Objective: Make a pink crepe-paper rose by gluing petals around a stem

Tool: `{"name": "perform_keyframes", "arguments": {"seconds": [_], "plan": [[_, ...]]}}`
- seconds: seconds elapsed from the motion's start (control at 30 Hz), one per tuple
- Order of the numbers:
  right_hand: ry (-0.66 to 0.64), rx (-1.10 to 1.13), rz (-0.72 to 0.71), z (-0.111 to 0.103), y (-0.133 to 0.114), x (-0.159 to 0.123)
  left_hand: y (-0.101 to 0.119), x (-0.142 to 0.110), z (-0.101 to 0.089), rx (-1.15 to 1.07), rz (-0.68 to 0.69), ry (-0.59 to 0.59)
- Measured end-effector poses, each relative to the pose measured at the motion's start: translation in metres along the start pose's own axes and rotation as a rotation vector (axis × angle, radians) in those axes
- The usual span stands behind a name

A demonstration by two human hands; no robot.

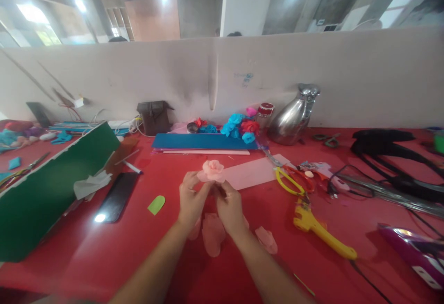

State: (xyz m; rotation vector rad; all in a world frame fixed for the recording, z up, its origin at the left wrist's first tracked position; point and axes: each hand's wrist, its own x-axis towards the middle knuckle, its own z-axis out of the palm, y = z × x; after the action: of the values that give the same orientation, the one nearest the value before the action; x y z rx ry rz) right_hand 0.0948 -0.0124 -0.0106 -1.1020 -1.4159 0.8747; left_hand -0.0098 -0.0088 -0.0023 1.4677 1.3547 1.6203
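Green board stands upright on the red tabletop at far left; dark phone lies flat to its right, then a lime-green cutout. Left hand: thumb and fingers together on the near-left edge of the pink paper flower. Flower is held above the tabletop, bloom up, just beyond both sets of fingertips; its base points down between them, so neither hand is clearly nearer. Right hand: fingers drawn together at the base, probably pinching it, though blur hides the contact. Loose pink petals lie below, between the wrists. Rightward: pink paper strip, yellow-handled scissors, yellow glue gun, purple iron.
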Motion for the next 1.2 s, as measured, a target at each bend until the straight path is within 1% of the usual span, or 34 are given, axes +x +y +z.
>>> {"name": "perform_keyframes", "arguments": {"seconds": [0.1,0.2,0.27,0.33,0.43,0.57,0.63,0.7,0.8,0.9,1.0,1.07,1.13,1.2], "plan": [[0.025,0.000,-0.015,0.000,0.002,-0.001,0.000,0.001,-0.005,0.235,0.205,-0.005],[0.037,0.007,-0.023,0.001,0.002,-0.001,-0.002,0.001,-0.008,0.428,0.391,0.029],[0.036,0.004,-0.008,0.001,0.000,-0.001,-0.002,0.002,-0.010,0.528,0.480,0.064],[0.032,0.003,0.008,0.001,-0.002,-0.001,-0.002,0.003,-0.011,0.586,0.535,0.101],[0.024,0.014,0.013,0.001,-0.005,-0.001,-0.001,0.003,-0.011,0.603,0.581,0.128],[-0.007,0.034,0.012,0.002,-0.004,-0.002,-0.004,0.002,-0.011,0.608,0.585,0.133],[-0.021,0.037,0.015,0.002,-0.004,-0.003,-0.007,0.002,-0.011,0.593,0.527,0.130],[-0.027,0.036,0.022,0.002,-0.003,-0.004,-0.008,0.002,-0.009,0.521,0.416,0.105],[-0.024,0.017,0.039,0.001,-0.002,-0.004,-0.005,0.003,-0.006,0.310,0.213,0.050],[-0.025,0.018,0.063,0.000,-0.003,-0.004,-0.002,0.002,-0.002,0.134,0.049,0.001],[-0.018,0.038,0.093,0.000,-0.006,-0.003,-0.001,0.001,0.003,-0.004,-0.132,-0.027],[-0.008,0.048,0.111,-0.001,-0.008,-0.002,0.000,-0.001,0.006,-0.141,-0.258,-0.040],[0.002,0.063,0.130,-0.001,-0.009,-0.001,0.001,-0.002,0.008,-0.286,-0.353,-0.053],[0.012,0.070,0.142,-0.001,-0.008,0.000,0.001,-0.003,0.010,-0.383,-0.418,-0.054]]}}
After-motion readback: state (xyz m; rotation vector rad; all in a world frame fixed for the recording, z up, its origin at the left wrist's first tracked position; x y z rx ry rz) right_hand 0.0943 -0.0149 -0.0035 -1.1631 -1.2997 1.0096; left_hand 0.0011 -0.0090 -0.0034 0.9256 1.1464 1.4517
